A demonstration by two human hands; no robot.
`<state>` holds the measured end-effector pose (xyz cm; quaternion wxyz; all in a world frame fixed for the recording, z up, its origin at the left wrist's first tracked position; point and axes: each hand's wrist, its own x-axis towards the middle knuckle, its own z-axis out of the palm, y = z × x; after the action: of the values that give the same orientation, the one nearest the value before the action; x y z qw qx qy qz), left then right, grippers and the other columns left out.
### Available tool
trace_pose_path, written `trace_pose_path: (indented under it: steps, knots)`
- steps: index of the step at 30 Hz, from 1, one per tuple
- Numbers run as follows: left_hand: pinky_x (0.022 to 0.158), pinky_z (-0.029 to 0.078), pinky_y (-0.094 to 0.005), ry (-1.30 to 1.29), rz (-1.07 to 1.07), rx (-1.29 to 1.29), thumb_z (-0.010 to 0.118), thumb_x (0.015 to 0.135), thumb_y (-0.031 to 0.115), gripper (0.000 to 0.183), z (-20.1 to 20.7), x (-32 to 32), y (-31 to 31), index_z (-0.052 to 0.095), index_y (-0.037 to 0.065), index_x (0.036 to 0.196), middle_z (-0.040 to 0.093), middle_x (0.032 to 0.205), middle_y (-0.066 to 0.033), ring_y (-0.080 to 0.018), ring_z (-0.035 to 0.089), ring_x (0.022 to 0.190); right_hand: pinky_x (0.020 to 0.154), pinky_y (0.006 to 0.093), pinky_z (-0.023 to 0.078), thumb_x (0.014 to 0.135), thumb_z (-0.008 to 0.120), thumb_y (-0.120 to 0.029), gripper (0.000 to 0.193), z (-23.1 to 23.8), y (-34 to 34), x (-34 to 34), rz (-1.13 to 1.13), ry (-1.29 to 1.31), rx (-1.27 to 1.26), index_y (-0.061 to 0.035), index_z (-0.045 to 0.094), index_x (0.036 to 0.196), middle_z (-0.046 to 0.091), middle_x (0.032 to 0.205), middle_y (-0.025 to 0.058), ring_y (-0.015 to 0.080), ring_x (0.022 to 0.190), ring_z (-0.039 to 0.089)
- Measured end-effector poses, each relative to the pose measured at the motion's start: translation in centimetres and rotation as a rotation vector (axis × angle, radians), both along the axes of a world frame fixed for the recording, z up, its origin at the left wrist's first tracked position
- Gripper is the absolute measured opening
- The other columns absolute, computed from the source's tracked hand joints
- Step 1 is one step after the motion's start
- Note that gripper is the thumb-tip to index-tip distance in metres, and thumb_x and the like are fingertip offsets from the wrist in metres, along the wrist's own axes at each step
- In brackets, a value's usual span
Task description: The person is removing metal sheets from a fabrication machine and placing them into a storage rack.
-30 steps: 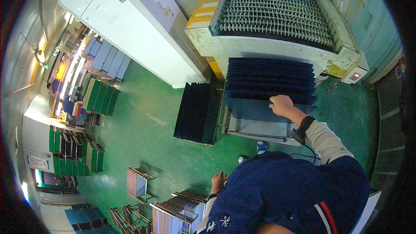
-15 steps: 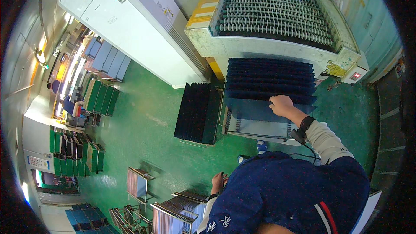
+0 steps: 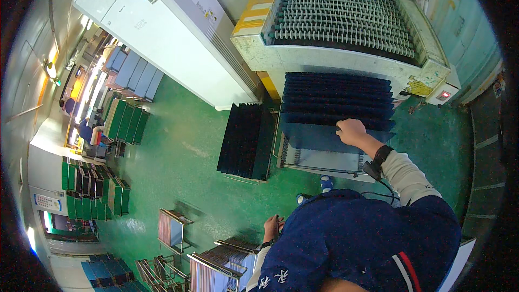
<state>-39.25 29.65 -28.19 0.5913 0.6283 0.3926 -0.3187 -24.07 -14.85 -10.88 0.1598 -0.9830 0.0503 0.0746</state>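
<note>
Two hands work apart: the right hand [image 3: 351, 130] has its fingers curled over the top edge of a dark panel [image 3: 319, 136] standing at the front of the packed rack [image 3: 335, 100]. The left hand [image 3: 272, 227] hangs near a cart [image 3: 219, 270]; its grip is unclear. Pulled crookedly, the panel could snag on its neighbours.

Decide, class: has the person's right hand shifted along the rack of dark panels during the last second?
No. The right hand rests at the same spot on the dark panels, judged against the grey machine behind.
</note>
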Motion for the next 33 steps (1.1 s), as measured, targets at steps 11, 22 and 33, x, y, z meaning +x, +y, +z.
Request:
trace_pose_path:
  steps: [11,22,33]
  knots:
    - [0.050,0.052,-0.0317,-0.307,-0.225,0.041,0.052,0.085,0.017,0.029,-2.8,-1.3,1.4,0.049,-0.004,0.104,0.063,0.087,-0.0159,-0.0224,0.061,0.057,0.067,0.0457,0.047,0.074,0.060,-0.025,0.020,-0.9,-0.2,0.2,0.007,-0.026,0.009,-0.0051,0.060,0.078,0.061,0.077,0.0161,0.0342,0.077,0.059]
    - [0.047,0.045,-0.0308,-0.109,0.162,-0.159,0.053,0.082,0.016,0.022,-3.0,-0.7,1.0,0.053,-0.005,0.087,0.061,0.079,-0.0141,-0.0204,0.057,0.055,0.068,0.0451,0.045,0.076,0.057,-0.041,0.040,-1.7,-1.1,0.3,0.112,0.080,0.137,-0.0020,0.063,0.078,0.061,0.079,0.0185,0.0358,0.077,0.058]
    - [0.049,0.046,-0.0275,-0.059,0.126,-0.133,0.051,0.085,0.022,0.031,-0.5,-1.1,0.0,0.054,-0.006,0.100,0.061,0.082,-0.0115,-0.0179,0.057,0.056,0.068,0.0388,0.045,0.082,0.049,-0.050,0.052,0.1,-0.8,-0.5,0.019,0.192,0.270,-0.0008,0.065,0.085,0.062,0.076,0.0169,0.0311,0.075,0.060]
